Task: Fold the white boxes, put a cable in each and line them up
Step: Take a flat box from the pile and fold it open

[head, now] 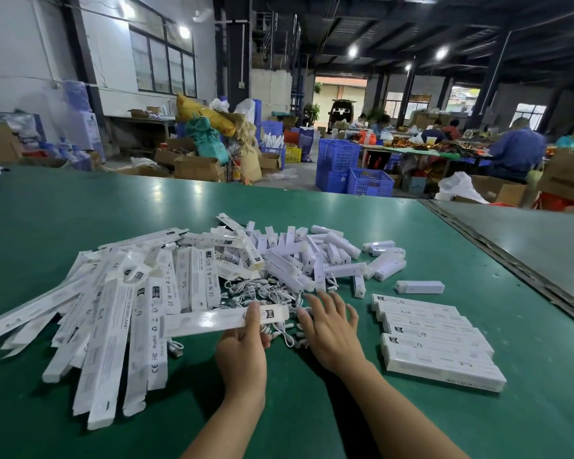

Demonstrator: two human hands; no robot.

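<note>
- The left hand (242, 346) pinched one long white box (212, 321) near its right end, thumb on top, above the middle of the green table (80, 210).
- The right hand (332, 329) lay with fingers spread on the white cables (265, 294) just beside it.
- A row of folded boxes (434, 342) lay toward the right edge; flat boxes (113, 313) were heaped toward the left.
</note>
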